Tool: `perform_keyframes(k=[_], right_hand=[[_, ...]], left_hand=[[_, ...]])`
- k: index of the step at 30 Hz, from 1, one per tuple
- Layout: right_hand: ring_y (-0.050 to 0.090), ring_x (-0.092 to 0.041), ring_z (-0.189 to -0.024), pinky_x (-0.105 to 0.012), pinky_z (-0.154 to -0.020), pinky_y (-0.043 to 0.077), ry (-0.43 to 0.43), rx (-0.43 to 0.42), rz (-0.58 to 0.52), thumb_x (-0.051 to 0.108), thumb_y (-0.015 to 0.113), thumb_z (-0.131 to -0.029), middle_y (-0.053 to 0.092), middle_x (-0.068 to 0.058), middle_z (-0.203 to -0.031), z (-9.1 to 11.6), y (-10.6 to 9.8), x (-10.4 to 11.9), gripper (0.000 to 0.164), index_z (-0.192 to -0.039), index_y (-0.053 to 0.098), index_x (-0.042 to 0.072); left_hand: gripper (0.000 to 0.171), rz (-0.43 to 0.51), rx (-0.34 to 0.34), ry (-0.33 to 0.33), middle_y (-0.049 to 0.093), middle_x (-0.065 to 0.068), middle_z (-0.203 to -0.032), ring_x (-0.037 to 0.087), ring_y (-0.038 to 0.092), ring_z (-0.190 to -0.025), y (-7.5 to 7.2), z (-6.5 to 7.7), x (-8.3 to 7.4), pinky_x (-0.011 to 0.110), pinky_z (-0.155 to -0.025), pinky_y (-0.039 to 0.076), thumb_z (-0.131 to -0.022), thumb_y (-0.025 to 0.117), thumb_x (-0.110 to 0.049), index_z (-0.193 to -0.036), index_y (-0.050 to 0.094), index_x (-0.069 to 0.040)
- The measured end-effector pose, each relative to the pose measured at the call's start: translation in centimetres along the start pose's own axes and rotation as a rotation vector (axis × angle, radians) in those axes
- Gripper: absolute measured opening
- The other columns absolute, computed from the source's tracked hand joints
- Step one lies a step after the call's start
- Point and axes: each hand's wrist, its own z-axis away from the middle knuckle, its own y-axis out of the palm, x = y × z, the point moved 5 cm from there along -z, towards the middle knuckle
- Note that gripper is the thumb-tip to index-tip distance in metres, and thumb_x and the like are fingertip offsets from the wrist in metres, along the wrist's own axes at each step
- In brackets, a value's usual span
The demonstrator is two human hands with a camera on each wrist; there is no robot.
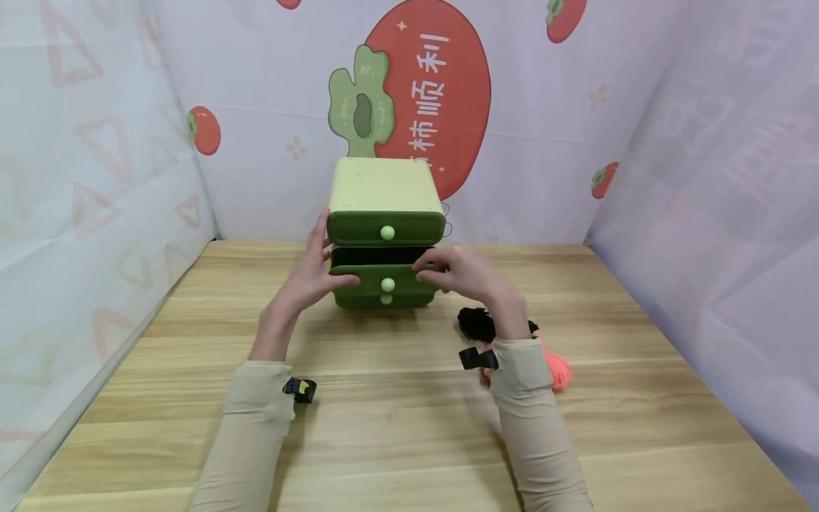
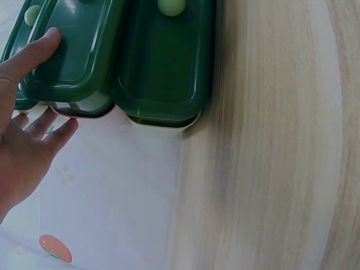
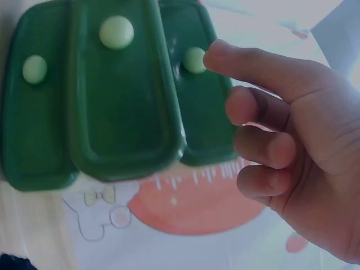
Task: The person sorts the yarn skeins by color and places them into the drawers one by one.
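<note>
In the head view, the cabinet (image 1: 387, 185) stands towards the back of the table (image 1: 384, 434), before a printed backdrop (image 1: 269, 85). Its top drawer (image 1: 355, 229) and bottom drawer (image 1: 355, 302) sit in place, while the middle drawer (image 1: 409, 286) juts forward, a dark gap showing above its front. The left hand (image 1: 307, 274) is at the cabinet's left side, thumb laid across the middle drawer's front. The right hand (image 1: 470, 274) is at the right end of that drawer, its fingers bent. Black yarn (image 1: 475, 323) and orange yarn (image 1: 558, 371) lie on the table, partly hidden by the right arm.

In the left wrist view, the left grip is spread: the thumb rests against the middle drawer's front, and the other fingers reach along the cabinet's side. The bottom drawer is nearest the table.

In the right wrist view, the right grip is loosely curled and holds nothing. The index fingertip overlaps the edge of the top drawer's knob (image 3: 194, 59); whether it touches anything cannot be told. The middle drawer stands out between the other two.
</note>
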Motion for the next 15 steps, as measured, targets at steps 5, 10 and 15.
perform_keyframes(k=[5,10,15], right_hand=[[0.051,-0.013,-0.054,-0.026,-0.054,0.037,0.029,-0.019,0.009,0.02,0.068,-0.095,0.056,0.001,-0.06,0.7,-1.0,-1.2,0.018,-0.109,0.074,0.012],[0.052,-0.014,-0.056,-0.027,-0.054,0.043,0.049,-0.043,0.013,0.022,0.068,-0.095,0.06,0.002,-0.066,1.5,-1.7,-2.2,0.018,-0.109,0.075,0.014],[0.057,-0.014,-0.064,-0.028,-0.059,0.046,0.024,-0.06,0.066,0.022,0.069,-0.094,0.069,0.001,-0.079,2.1,-1.9,-3.0,0.019,-0.11,0.076,0.015]], left_hand=[[0.129,0.01,0.008,-0.015,0.0,0.013,-0.165,0.044,0.019,-0.149,0.0,0.5,-1.3,0.061,-0.12,0.023,-0.077,0.084,-0.001,-0.16,-0.011,-0.029],[0.129,0.0,0.009,-0.019,0.0,0.01,-0.165,0.042,0.021,-0.149,0.0,0.3,-0.9,0.058,-0.121,0.025,-0.077,0.084,-0.004,-0.159,-0.011,-0.035],[0.13,-0.012,-0.007,-0.007,0.002,0.004,-0.166,0.04,0.023,-0.149,0.0,-0.1,0.3,0.057,-0.121,0.027,-0.076,0.086,-0.009,-0.156,-0.009,-0.047]])
